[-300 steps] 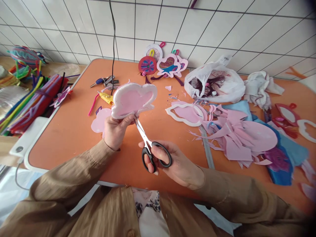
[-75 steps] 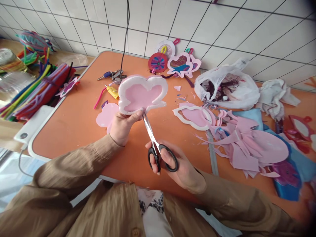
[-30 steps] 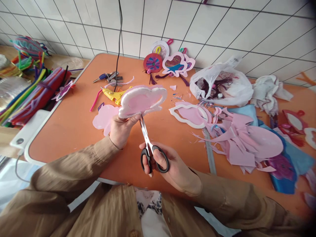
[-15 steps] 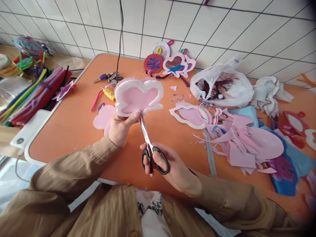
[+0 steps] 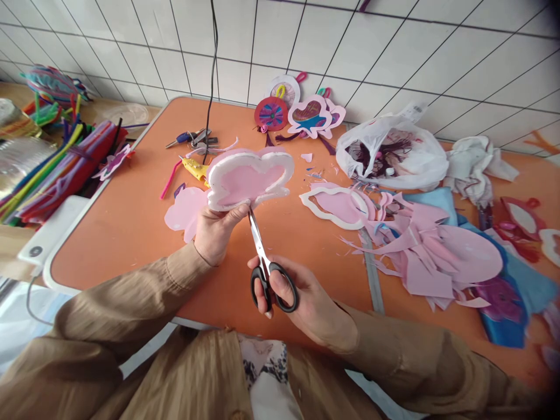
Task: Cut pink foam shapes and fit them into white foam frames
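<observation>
Over the orange desk (image 5: 118,233), a pink, white-rimmed cutout (image 5: 251,179), probably light and bendy, best held by its rim, is pinched at the near edge by the left hand (image 5: 214,236); the right hand (image 5: 306,300) grips scissors (image 5: 259,244), tips at that edge.

The cloud shape (image 5: 249,179) is pink edged with white, the scissors (image 5: 260,248) black and silver

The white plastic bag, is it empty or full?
Not empty: dark strands show inside the white plastic bag. How full, I cannot tell.
</observation>
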Motion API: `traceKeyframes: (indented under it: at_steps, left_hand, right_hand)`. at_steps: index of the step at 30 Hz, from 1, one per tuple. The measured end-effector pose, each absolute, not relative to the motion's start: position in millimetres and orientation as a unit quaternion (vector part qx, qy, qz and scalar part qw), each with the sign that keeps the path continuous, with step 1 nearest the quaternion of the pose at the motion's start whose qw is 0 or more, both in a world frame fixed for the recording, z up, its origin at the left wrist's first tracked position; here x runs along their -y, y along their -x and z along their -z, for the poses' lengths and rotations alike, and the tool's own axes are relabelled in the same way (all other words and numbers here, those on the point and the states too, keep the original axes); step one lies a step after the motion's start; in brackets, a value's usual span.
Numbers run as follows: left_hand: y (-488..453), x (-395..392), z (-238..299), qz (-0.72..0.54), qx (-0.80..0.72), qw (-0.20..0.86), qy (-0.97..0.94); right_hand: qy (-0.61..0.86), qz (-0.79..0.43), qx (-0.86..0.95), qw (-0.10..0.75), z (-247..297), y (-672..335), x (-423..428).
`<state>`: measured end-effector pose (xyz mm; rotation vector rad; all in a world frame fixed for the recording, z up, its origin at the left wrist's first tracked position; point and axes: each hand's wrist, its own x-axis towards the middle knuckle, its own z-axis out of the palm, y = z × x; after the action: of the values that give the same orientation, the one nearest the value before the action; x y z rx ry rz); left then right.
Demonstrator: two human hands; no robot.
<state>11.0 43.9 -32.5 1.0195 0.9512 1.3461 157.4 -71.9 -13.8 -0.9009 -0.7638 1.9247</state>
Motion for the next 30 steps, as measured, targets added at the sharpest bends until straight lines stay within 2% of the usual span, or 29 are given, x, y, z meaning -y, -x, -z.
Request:
traceKeyframes:
  at_steps: [30]
  left_hand:
    - [-12.5,-41.3,30.9,-0.586,-0.403,0.563,-0.421]
  right_hand:
    - [0.376,-0.755,0.339,0.417,19.3,-158.0,74.8]
